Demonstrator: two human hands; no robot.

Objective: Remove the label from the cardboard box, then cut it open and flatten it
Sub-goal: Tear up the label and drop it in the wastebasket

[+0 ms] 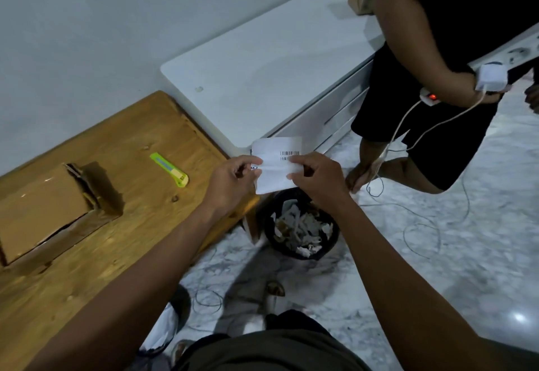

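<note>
A white paper label (277,153) with barcodes is off the box and held in the air above a black bin (302,225). My left hand (230,179) pinches its left edge and my right hand (316,179) pinches its right side. The brown cardboard box (43,210) lies on the wooden table (140,225) at the left, its flaps partly raised. A lime-green utility knife (169,169) rests on the table between the box and my hands.
The black bin holds several torn paper scraps. A white cabinet (262,64) stands beyond the wooden table. Another person in black (437,79) stands at the right beside a power strip. Thin cables (423,225) trail over the marble floor.
</note>
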